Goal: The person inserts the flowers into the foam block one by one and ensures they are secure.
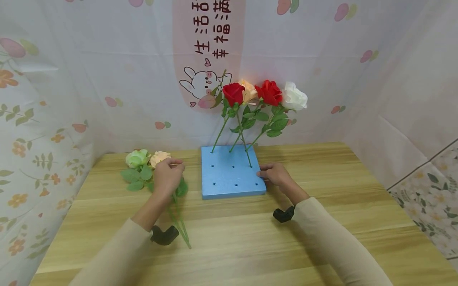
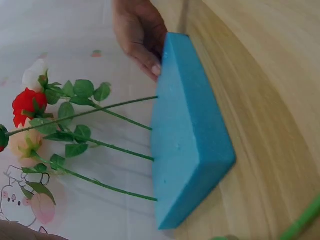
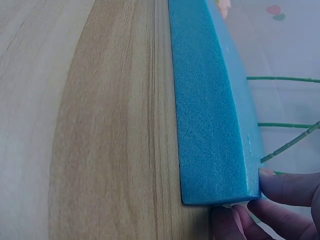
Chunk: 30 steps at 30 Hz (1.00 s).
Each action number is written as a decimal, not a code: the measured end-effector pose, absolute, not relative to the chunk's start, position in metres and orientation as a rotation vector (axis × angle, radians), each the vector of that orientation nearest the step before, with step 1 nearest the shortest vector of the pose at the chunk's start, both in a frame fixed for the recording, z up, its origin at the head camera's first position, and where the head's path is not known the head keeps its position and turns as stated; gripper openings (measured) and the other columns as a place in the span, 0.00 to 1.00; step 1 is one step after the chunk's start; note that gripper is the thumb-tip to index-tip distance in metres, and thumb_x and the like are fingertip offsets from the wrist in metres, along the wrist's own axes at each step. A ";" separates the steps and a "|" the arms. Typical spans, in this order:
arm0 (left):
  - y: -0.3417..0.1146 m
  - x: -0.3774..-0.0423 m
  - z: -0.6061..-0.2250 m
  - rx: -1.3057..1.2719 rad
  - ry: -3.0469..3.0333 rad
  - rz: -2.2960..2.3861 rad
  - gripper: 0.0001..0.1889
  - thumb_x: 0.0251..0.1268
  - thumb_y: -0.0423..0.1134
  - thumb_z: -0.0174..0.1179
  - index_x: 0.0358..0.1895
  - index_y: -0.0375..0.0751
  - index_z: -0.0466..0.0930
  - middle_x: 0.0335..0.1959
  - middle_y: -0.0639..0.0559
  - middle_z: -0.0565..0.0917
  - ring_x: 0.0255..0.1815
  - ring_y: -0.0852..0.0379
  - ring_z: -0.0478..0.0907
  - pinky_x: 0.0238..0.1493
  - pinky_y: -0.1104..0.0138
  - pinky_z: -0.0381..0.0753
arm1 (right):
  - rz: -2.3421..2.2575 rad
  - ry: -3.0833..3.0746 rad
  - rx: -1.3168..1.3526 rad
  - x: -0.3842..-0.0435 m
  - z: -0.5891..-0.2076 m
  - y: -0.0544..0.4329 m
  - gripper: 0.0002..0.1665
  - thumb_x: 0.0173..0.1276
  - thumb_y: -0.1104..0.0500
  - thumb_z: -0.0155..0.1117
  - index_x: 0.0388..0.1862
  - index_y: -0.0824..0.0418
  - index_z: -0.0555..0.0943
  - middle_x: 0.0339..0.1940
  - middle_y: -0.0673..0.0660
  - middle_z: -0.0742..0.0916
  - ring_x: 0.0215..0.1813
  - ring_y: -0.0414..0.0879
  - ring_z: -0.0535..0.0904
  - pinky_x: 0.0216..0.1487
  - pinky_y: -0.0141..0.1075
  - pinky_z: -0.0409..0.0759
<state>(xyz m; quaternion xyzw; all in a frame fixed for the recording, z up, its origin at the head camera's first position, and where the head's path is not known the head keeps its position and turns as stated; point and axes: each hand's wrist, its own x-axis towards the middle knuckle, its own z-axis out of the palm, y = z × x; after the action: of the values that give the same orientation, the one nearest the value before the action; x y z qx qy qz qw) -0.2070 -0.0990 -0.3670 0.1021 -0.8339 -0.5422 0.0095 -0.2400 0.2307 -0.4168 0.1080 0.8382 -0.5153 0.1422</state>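
Note:
A light-blue foam block [image 1: 229, 174] with rows of small holes lies flat on the table. My right hand [image 1: 277, 174] grips its right edge; the right wrist view shows the thumb [image 3: 290, 187] on the top face and the other fingers round the side. Stems of a dark red rose [image 1: 233, 94], a peach rose [image 1: 248, 91], a brighter red rose [image 1: 270, 92] and a white rose [image 1: 294, 96] stand in the holes. My left hand [image 1: 167, 178] is over a green rose's [image 1: 137, 159] and another peach rose's [image 1: 159, 157] leaves, fingers bent; I cannot tell whether it pinches a stem.
The two roses at the left lie with their stems [image 1: 181, 222] toward the near side of the wooden table [image 1: 229, 246]. A printed cloth [image 1: 136, 91] hangs close behind the block, and the standing blooms lean toward it. More printed cloth hangs at both sides.

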 end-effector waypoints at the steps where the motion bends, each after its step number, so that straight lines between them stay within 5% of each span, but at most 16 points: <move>1: -0.102 -0.207 -0.368 0.322 -2.613 -1.682 0.15 0.68 0.38 0.53 0.52 0.35 0.80 0.42 0.38 0.83 0.21 0.59 0.72 0.19 0.70 0.68 | -1.485 2.420 0.314 -0.241 -0.417 0.231 0.27 0.70 0.61 0.61 0.65 0.70 0.73 0.62 0.67 0.79 0.58 0.56 0.80 0.56 0.44 0.80; 7: -0.119 -0.205 -0.377 0.351 -2.689 -1.627 0.18 0.67 0.38 0.51 0.55 0.34 0.79 0.38 0.38 0.86 0.11 0.65 0.59 0.13 0.72 0.60 | -1.492 2.420 0.311 -0.242 -0.416 0.230 0.27 0.70 0.61 0.60 0.66 0.70 0.72 0.62 0.68 0.78 0.59 0.57 0.79 0.56 0.44 0.80; 16: -0.132 -0.199 -0.387 0.283 -2.819 -1.413 0.18 0.65 0.38 0.50 0.50 0.32 0.82 0.23 0.43 0.85 0.10 0.64 0.61 0.12 0.72 0.58 | -1.489 2.416 0.303 -0.244 -0.417 0.231 0.28 0.71 0.61 0.60 0.66 0.70 0.71 0.63 0.68 0.78 0.60 0.57 0.79 0.57 0.45 0.79; 23: -0.134 -0.196 -0.393 0.198 -2.922 -1.335 0.19 0.69 0.40 0.51 0.52 0.29 0.81 0.40 0.36 0.86 0.25 0.53 0.82 0.20 0.67 0.74 | -1.485 2.424 0.310 -0.243 -0.418 0.231 0.28 0.70 0.61 0.61 0.66 0.70 0.71 0.63 0.68 0.78 0.59 0.58 0.79 0.55 0.45 0.80; 30: -0.140 -0.199 -0.401 0.263 -2.981 -1.257 0.19 0.66 0.40 0.52 0.52 0.30 0.82 0.37 0.39 0.87 0.28 0.53 0.81 0.22 0.66 0.75 | -1.491 2.427 0.313 -0.243 -0.420 0.231 0.28 0.70 0.61 0.60 0.66 0.70 0.71 0.64 0.69 0.77 0.60 0.59 0.78 0.56 0.45 0.80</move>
<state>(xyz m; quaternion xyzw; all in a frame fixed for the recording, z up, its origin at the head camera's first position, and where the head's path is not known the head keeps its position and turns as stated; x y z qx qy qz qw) -0.1986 -0.1399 -0.4006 0.0810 -0.9172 -0.3867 -0.0518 -0.2429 0.2311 -0.4202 0.1081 0.8390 -0.5153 0.1376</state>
